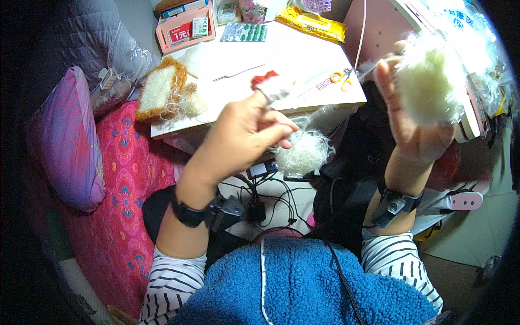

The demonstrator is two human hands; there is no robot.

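Note:
My right hand [411,132] is raised at the right, palm up, and holds a pale cream, fluffy ball of yarn [430,78]. Blur and fuzz hide part of its fingers. My left hand [238,132] is over the desk's front edge with thumb and fingers drawn together; what they pinch is hidden. A white and red wrap [272,86] covers its index fingertip. Just beyond its fingers, a loose tangle of white yarn [305,154] hangs below the desk edge. A brown-edged cream fuzzy piece [160,92] lies on the desk's left side with loose strands.
On the white desk [238,81] are orange-handled scissors [341,78], a thin hooked tool [238,73], a blister pack [244,32], a yellow packet [311,24] and a pink box [184,32]. Black cables [260,200] run below. A purple cushion [73,146] stands left.

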